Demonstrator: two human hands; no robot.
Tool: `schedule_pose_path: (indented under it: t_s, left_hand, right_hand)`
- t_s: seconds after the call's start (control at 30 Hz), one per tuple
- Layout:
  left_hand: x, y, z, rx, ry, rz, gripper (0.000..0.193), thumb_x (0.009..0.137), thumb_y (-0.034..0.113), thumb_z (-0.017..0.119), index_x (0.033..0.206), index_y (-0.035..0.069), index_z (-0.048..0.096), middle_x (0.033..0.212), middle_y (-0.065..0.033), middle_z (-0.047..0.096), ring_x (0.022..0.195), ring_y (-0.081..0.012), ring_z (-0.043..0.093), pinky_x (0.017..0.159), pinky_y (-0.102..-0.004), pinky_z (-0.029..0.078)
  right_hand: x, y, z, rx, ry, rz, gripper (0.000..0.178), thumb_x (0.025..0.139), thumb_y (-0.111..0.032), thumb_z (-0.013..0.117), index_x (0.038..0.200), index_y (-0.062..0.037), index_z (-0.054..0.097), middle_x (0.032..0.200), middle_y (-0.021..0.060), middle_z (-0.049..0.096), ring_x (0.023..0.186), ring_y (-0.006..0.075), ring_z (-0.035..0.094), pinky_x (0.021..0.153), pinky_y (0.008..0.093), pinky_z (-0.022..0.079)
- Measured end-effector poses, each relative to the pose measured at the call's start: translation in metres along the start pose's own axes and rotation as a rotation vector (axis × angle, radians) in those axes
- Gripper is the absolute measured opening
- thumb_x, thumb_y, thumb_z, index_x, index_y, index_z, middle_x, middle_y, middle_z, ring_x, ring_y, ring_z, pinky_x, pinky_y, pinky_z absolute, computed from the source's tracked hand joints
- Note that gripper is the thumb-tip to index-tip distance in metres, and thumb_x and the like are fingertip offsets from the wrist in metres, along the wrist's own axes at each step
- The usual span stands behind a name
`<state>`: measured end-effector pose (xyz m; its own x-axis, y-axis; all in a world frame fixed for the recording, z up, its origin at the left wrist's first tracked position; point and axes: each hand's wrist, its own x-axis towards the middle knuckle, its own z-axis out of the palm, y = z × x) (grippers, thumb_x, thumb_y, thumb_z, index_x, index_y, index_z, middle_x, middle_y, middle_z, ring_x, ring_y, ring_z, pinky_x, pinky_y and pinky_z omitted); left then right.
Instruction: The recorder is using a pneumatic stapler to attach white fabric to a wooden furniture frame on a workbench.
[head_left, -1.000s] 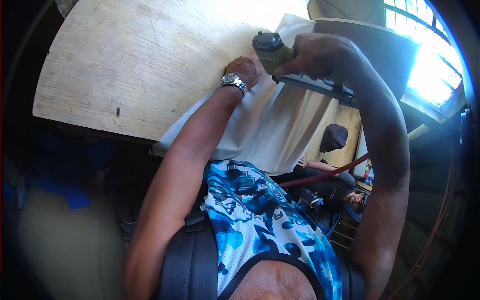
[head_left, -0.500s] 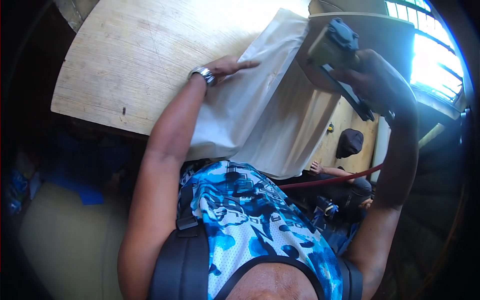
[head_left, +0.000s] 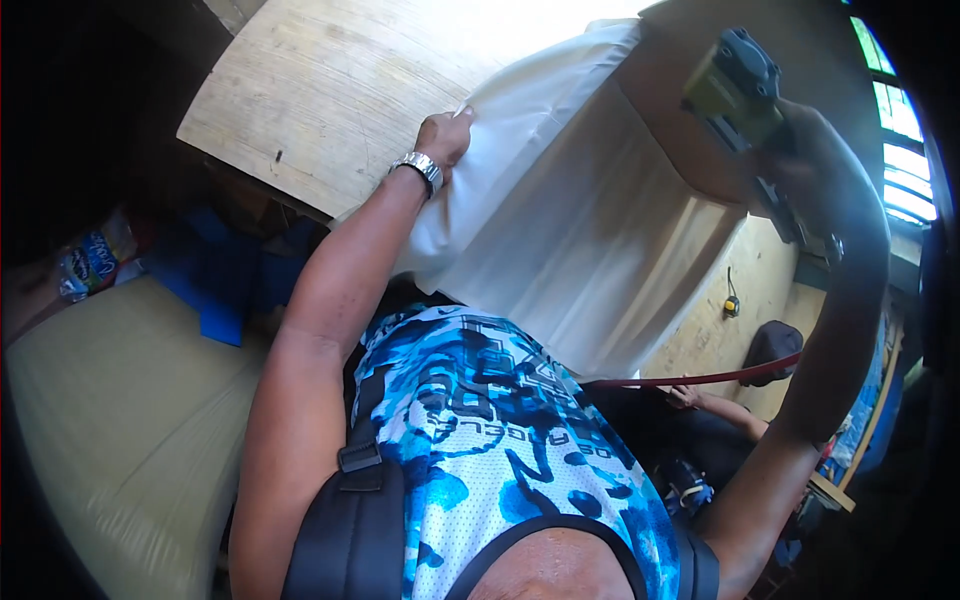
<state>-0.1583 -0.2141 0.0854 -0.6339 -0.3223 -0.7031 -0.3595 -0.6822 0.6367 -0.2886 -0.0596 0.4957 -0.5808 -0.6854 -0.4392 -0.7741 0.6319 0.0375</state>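
Note:
White fabric [head_left: 590, 205] drapes over the edge of a pale wooden panel [head_left: 320, 95] and hangs in folds toward my body. My left hand [head_left: 446, 138], with a metal watch at the wrist, pinches the fabric's edge on top of the panel. Raised at the right, my right hand [head_left: 808, 160] is wrapped round a staple gun [head_left: 738, 90] of the air-driven kind, with a grey cap and a yellowish head. The gun is held apart from the fabric and slightly blurred. Its lower end is partly hidden by my forearm.
A red hose [head_left: 715, 378] runs behind my right arm. Beyond it, a co-worker's hand [head_left: 686, 397] rests near a dark cap [head_left: 772, 350] and a yellow tape measure [head_left: 732, 306]. An olive, plastic-covered cushioned piece [head_left: 120, 420] stands at the left. A barred window [head_left: 905, 140] is far right.
My left hand has gone from lying stretched out on the fabric to pinching its edge. The staple gun stays raised in my right hand. The whole view has shifted.

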Motion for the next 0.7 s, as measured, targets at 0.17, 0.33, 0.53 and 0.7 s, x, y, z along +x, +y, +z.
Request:
schedule_pose_path:
  t_s: [0.17,0.33,0.53,0.7]
  left_hand:
    - [-0.007,-0.012,-0.012,0.301,0.066,0.208,0.066,0.094,0.055,0.055,0.106,-0.008,0.067,0.097,-0.0227,0.071,0.082,-0.0277,0.069,0.074,-0.041,0.054]
    - [-0.016,-0.007,-0.004,0.811,-0.001,0.446,0.061,0.093,0.053,0.05,0.109,-0.003,0.068,0.105,-0.0312,0.066,0.1,-0.0446,0.064,0.091,-0.0465,0.049]
    - [-0.031,-0.014,0.019,0.979,0.059,0.473,0.05,0.099,0.048,0.04,0.106,0.007,0.067,0.094,-0.0256,0.069,0.091,-0.0442,0.066,0.085,-0.0523,0.05]
    - [-0.043,-0.013,0.03,1.189,0.068,0.673,0.046,0.1,0.047,0.039,0.095,0.011,0.067,0.081,-0.0204,0.07,0.08,-0.0378,0.068,0.08,-0.0502,0.044]
  right_hand:
    - [0.022,-0.008,0.019,0.011,-0.067,-0.235,0.062,0.088,-0.062,0.061,0.099,-0.0013,0.067,0.071,0.0086,0.065,0.06,0.0173,0.065,0.06,0.0303,0.056]
    - [0.047,-0.033,0.024,0.109,-0.274,-0.197,0.058,0.089,-0.06,0.062,0.099,-0.0028,0.064,0.072,0.007,0.061,0.061,0.0137,0.063,0.063,0.028,0.051]
    - [0.084,-0.044,0.033,0.124,-0.315,-0.194,0.052,0.09,-0.054,0.064,0.099,-0.0033,0.067,0.075,0.0065,0.063,0.061,0.0121,0.061,0.065,0.0272,0.051]
    - [0.112,-0.074,0.037,-0.079,-0.379,-0.03,0.058,0.089,-0.06,0.063,0.093,-0.0036,0.073,0.065,0.0045,0.06,0.052,0.0091,0.058,0.054,0.025,0.046]
